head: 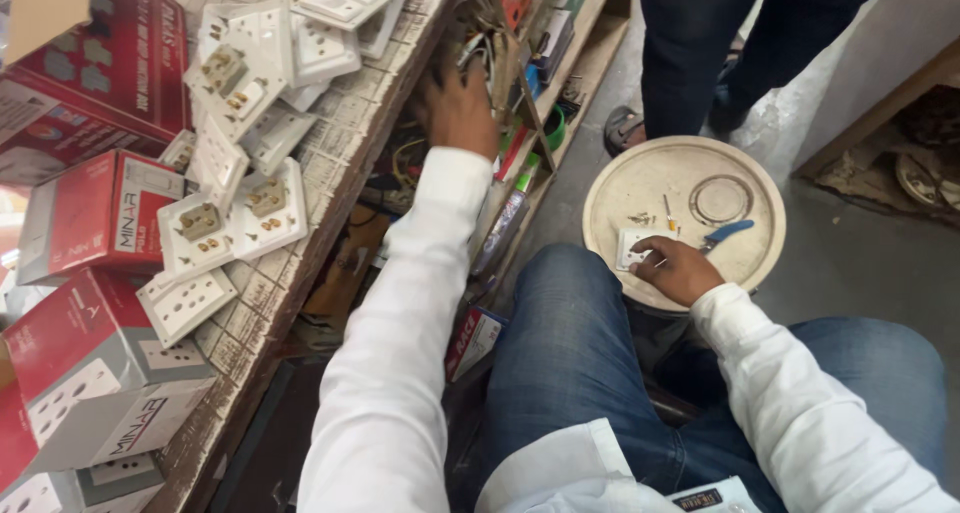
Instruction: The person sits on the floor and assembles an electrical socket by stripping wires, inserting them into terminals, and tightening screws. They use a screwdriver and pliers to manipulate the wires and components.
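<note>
Head view: white switch-socket plate (634,247) lying flat on the round beige bucket lid (610,188), at about 8 o'clock on the lid. Right hand (678,270) rests on it, fingers curled over its near edge. Judged light, rigid and smooth, with brittle moulded plastic; best gripped by 2 opposite edges. At 3 o'clock of the plate lie a small screwdriver (668,214) and blue-handled pliers (725,234). Left hand (458,105) reaches into the cluttered shelf (590,33) at 11 o'clock; whether it grasps anything cannot be told. More socket plates (235,208) cover the counter.
</note>
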